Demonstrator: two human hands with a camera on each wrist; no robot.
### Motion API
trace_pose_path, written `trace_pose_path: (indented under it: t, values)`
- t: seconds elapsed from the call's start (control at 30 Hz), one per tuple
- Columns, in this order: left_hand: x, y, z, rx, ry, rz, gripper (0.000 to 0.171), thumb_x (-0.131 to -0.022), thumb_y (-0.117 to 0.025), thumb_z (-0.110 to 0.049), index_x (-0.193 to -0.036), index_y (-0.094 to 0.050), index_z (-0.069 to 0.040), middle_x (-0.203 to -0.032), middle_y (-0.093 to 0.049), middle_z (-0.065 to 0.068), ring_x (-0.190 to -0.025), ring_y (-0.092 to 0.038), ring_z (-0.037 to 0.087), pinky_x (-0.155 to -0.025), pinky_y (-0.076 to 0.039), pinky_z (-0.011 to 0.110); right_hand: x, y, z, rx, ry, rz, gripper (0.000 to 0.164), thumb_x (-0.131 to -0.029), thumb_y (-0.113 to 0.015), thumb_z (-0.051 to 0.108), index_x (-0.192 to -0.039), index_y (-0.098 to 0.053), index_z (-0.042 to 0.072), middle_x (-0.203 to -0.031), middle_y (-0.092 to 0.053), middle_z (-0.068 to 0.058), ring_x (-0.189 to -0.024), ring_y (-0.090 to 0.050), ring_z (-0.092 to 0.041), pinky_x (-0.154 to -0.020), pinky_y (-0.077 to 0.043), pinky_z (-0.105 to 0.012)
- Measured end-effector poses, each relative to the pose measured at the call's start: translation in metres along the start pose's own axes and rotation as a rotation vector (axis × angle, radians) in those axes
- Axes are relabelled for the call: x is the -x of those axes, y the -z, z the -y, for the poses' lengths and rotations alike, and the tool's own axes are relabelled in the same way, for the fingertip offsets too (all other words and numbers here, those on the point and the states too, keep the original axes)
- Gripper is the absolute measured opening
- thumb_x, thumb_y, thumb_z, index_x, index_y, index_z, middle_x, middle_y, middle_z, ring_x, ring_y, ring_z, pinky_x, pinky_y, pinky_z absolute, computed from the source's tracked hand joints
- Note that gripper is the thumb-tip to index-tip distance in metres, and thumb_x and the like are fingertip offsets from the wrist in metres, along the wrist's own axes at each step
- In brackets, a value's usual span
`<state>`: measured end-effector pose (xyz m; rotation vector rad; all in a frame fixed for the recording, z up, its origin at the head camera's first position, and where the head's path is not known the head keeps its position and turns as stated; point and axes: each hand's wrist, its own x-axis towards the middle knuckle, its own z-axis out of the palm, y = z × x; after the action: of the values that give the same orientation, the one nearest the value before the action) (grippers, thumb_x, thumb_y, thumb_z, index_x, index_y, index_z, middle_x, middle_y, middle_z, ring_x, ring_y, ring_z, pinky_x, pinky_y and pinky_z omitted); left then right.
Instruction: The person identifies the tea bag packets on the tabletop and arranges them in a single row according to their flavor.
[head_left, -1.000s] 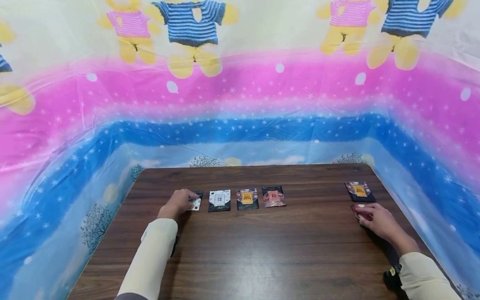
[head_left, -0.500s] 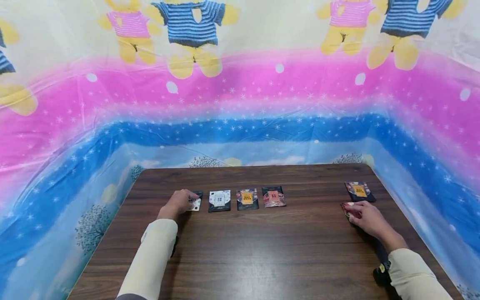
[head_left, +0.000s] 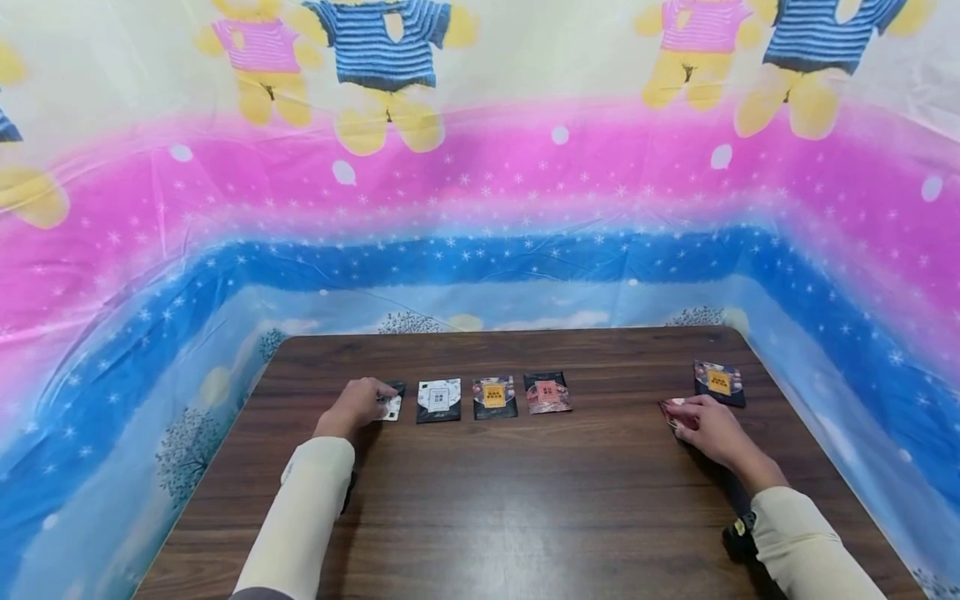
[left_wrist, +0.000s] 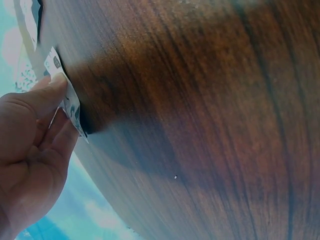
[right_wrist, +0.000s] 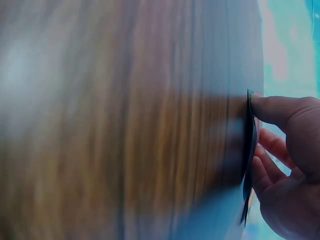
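My left hand (head_left: 355, 408) pinches a small black-and-white sachet (head_left: 392, 406) at the left end of a row on the table. In the left wrist view the thumb lies on the face of this sachet (left_wrist: 74, 102) and fingers are behind it. At the right side, my right hand (head_left: 708, 429) holds a red-and-dark sachet (head_left: 670, 414), most of it covered by the fingers. The right wrist view shows that sachet (right_wrist: 250, 140) nearly edge-on, thumb at one end and fingers along its side, close over the tabletop.
Beside the left hand, the row goes on with a white sachet (head_left: 438, 401), an orange-labelled one (head_left: 495, 397) and a pink-labelled one (head_left: 548, 392). Another orange-labelled sachet (head_left: 718, 382) lies behind the right hand. A printed cloth (head_left: 480, 262) hangs around the brown table (head_left: 480, 483).
My right hand has moved left along the table with its sachet. The orange-labelled sachet behind it has turned slightly. The left hand stays in place.
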<state>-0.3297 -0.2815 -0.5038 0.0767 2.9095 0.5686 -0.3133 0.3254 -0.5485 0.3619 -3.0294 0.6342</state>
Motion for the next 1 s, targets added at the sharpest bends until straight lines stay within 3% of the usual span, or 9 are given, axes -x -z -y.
trace_pose_path:
  t: [0.33,0.73,1.0]
  values:
    - [0.000,-0.001,0.000,0.026,0.036,0.007,0.037,-0.094,-0.066,0.000,-0.129,-0.072,-0.012,-0.144,-0.058,0.022,-0.134,-0.053,0.040,-0.103,-0.049,0.052,-0.013,-0.009,0.020,-0.015,0.012,0.010,0.041,-0.093,-0.072,0.013,-0.133,-0.068,0.006,-0.132,-0.056,-0.028,-0.120,-0.054,-0.049,-0.099,-0.042,-0.065]
    - [0.002,0.001,-0.001,0.009,0.016,-0.003,0.038,-0.093,-0.066,0.001,-0.129,-0.072,-0.011,-0.143,-0.058,0.023,-0.132,-0.055,0.041,-0.096,-0.052,0.048,-0.030,-0.020,0.047,-0.055,0.028,0.010,0.040,-0.093,-0.071,0.013,-0.133,-0.069,0.007,-0.132,-0.057,-0.027,-0.120,-0.053,-0.049,-0.100,-0.042,-0.063]
    - [0.003,0.002,-0.003,0.005,0.015,-0.004,0.038,-0.093,-0.066,0.000,-0.129,-0.072,-0.011,-0.143,-0.059,0.022,-0.133,-0.053,0.042,-0.101,-0.050,0.050,-0.042,-0.027,0.064,-0.073,0.044,-0.014,0.040,-0.092,-0.073,0.012,-0.131,-0.070,0.005,-0.129,-0.058,-0.026,-0.118,-0.055,-0.047,-0.101,-0.043,-0.062]
